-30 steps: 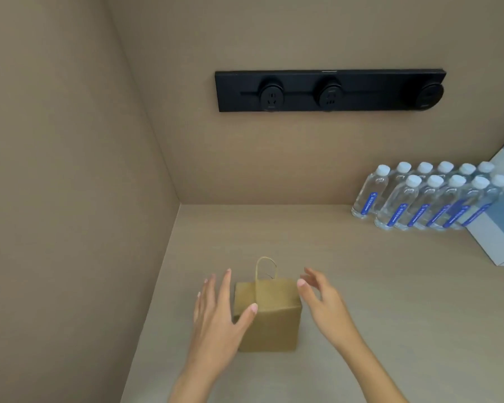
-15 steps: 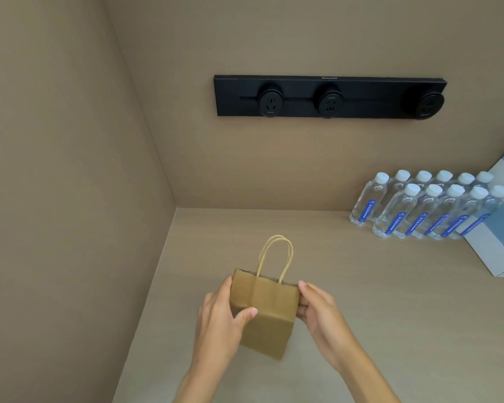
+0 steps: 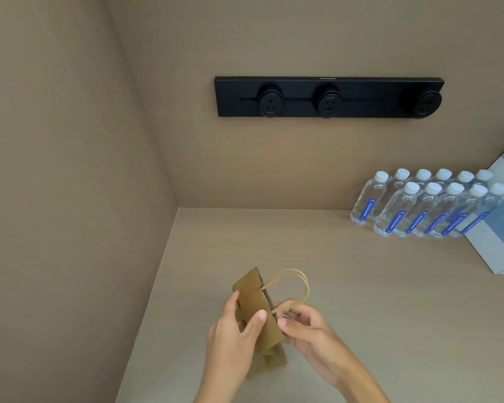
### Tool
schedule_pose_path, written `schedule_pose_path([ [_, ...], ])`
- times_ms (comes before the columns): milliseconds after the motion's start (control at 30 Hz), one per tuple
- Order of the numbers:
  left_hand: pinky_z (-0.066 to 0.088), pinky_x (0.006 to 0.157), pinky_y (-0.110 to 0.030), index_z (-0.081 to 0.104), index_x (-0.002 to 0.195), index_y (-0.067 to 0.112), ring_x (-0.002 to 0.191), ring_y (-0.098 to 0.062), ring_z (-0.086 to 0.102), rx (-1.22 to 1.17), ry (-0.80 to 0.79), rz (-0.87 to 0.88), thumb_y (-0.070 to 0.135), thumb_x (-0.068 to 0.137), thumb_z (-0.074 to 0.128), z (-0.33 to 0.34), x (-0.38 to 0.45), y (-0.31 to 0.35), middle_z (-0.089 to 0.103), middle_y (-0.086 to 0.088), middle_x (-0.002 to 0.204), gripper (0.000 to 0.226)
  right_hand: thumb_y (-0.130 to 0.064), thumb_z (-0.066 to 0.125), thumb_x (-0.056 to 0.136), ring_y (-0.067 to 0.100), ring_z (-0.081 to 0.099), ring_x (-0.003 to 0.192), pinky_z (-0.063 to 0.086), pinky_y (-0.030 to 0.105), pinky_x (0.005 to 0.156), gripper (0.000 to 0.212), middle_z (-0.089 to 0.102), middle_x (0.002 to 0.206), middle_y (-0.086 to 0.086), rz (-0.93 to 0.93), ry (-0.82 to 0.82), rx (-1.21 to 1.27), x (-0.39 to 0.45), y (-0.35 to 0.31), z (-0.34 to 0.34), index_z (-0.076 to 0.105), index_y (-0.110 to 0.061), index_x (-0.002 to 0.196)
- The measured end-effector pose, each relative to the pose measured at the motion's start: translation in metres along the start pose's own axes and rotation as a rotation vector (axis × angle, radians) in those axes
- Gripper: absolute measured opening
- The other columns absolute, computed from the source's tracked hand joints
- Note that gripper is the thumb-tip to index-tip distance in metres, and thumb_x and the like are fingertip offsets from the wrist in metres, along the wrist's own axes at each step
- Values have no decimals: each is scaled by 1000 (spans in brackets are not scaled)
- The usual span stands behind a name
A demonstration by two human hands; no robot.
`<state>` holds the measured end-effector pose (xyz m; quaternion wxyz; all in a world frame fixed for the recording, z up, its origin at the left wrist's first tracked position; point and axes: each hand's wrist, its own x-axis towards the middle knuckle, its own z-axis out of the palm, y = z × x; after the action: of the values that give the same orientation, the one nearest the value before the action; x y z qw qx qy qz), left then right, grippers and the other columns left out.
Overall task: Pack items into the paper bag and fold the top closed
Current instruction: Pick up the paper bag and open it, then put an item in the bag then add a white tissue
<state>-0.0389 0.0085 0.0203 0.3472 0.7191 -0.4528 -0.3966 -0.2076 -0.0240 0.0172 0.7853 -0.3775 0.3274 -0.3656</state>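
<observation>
Nearest the camera, both hands hold the paper bag up off the worktop. Half a second ago it hung upright between the palms, with its handles standing straight; now it is tipped over, so its mouth faces up and to the right and the base points down toward the person. The left hand has its grip clenched on the bag's broad side, thumb across the front panel and fingers behind. The right hand has shifted from the bag's side to its mouth, where its grip pinches the rim by the base of a handle.

I judge this to be the opening of the bag, so packing has not started; whether anything lies inside cannot be told.

Farther back the worktop is bare up to the water bottles, standing in two rows at the right against the wall beside a white and blue box. Above them a black socket strip is fixed to the wall.
</observation>
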Motion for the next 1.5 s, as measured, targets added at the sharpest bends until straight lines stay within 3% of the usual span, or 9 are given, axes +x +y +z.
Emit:
schedule_pose_path([
  [267,52,99,-48,29,152,21,113,-9,66,-313,-190,-151,55,57,77,-16,-11,17,72,16,118,112,-6,69,86,28,66,93,52,44,81,21,67,99,7,30,-60,37,0,9,13,62,5,102],
  [500,62,78,-41,54,118,56,98,-11,74,-402,-320,-165,9,71,52,-29,-6,3,77,15,104,67,4,55,78,30,64,80,51,54,80,25,63,98,22,40,49,156,3,15,20,60,-1,102],
  [800,56,54,-35,55,71,7,53,-26,63,124,-71,-95,9,65,49,-34,6,0,61,-5,56,9,1,55,87,17,58,46,46,28,44,25,68,82,10,-25,427,-462,8,13,40,53,-17,104],
  [1000,25,50,-33,25,56,13,58,-32,28,358,34,-3,11,64,48,-59,14,6,33,-4,55,25,-4,47,66,16,45,60,38,32,55,50,49,84,3,-108,595,-656,-17,-8,31,43,-44,96],
  [1100,34,50,-35,24,60,12,65,-41,43,577,31,17,13,66,48,-65,19,16,36,-12,58,25,-4,48,66,-3,46,105,43,21,80,70,37,126,-7,-168,527,-1034,-34,-9,36,32,-55,112],
  [1200,39,56,-33,38,62,21,75,-40,54,618,61,48,16,73,49,-65,25,29,51,0,66,16,-14,59,60,21,21,140,36,41,99,63,24,153,-1,-330,419,-1587,-42,-11,42,50,-38,118],
  [1267,44,61,-33,44,75,27,77,-33,58,528,128,100,14,77,52,-60,29,32,60,1,77,15,-33,68,67,32,30,136,38,53,100,34,49,141,6,-466,328,-1755,-46,-16,44,67,-25,100],
  [1400,43,56,-30,39,68,24,66,-20,52,272,203,247,-2,77,60,-51,31,28,52,3,72,35,-73,53,73,25,52,120,28,46,101,61,68,118,0,-411,88,-1945,-53,-25,41,74,-19,95],
  [1500,38,62,-8,39,64,33,79,-2,54,259,229,376,-3,76,66,-52,31,21,49,7,81,47,-44,71,67,15,65,109,34,42,102,45,72,110,-6,-430,-53,-1990,-55,-35,47,75,-18,103],
])
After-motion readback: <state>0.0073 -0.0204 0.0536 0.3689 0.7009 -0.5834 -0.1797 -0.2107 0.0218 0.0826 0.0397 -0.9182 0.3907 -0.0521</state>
